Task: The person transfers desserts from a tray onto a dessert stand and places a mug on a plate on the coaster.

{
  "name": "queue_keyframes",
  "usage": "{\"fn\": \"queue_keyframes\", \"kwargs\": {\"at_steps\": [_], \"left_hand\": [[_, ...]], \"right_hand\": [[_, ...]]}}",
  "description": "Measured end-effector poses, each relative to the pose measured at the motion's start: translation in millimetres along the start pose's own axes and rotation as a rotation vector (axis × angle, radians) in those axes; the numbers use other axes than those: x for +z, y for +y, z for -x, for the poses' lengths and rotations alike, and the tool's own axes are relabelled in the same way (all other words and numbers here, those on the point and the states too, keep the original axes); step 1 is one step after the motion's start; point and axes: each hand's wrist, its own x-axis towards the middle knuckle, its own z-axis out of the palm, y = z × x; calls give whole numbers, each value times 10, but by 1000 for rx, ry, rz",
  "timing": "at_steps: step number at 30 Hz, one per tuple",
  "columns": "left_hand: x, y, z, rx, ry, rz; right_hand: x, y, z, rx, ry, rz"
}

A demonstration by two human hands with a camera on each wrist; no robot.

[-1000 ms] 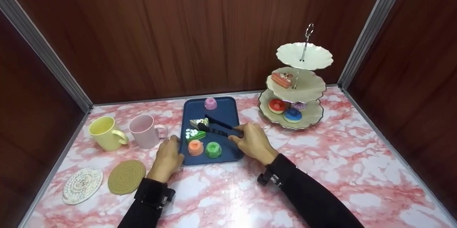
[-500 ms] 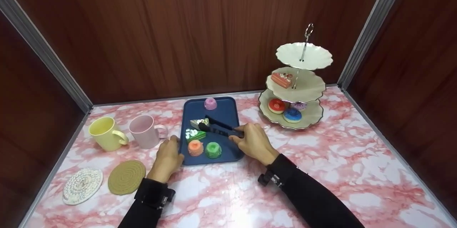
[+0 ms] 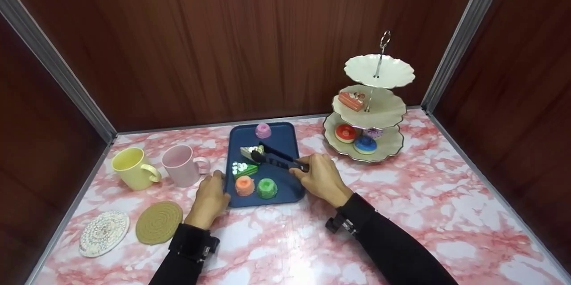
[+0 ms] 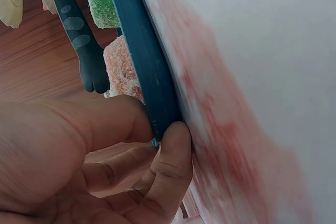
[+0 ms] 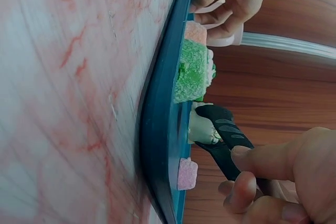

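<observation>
My right hand (image 3: 322,180) grips black tongs (image 3: 276,163), whose tips stand on either side of a pale cake slice (image 3: 246,152) on the blue tray (image 3: 287,189). In the right wrist view the tongs (image 5: 231,132) overlap the slice (image 5: 202,128), thumb on the upper arm. My left hand (image 3: 209,198) holds the tray's left edge; the left wrist view shows thumb and finger pinching the rim (image 4: 149,72). Around the slice lie a green cake slice (image 3: 243,169), an orange cake (image 3: 244,185), a green cake (image 3: 266,188) and a pink cake (image 3: 263,130).
A three-tier stand (image 3: 386,115) at the back right bears a red-brown cake slice (image 3: 351,101) and red (image 3: 345,133), blue (image 3: 366,144) and purple doughnuts. A yellow mug (image 3: 133,171), pink mug (image 3: 180,169) and two coasters (image 3: 158,222) lie left. Wooden panels enclose the table.
The tongs and the pale cake slice have shifted slightly to the right, with my right hand moving the same way. My left hand stays on the tray's edge.
</observation>
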Motion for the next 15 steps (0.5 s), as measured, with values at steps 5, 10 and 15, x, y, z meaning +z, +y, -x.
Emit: {"fn": "queue_keyframes", "kwargs": {"at_steps": [5,10,15], "left_hand": [[7,2,0,8,13,-1],[8,4,-4,12,17,-2],[10,-2,-1,32,32,-12]], "right_hand": [[-50,-8,14,12,-3,6],[-93,-15,27,-8,20,19],[-144,-3,44,-51,52,26]]}}
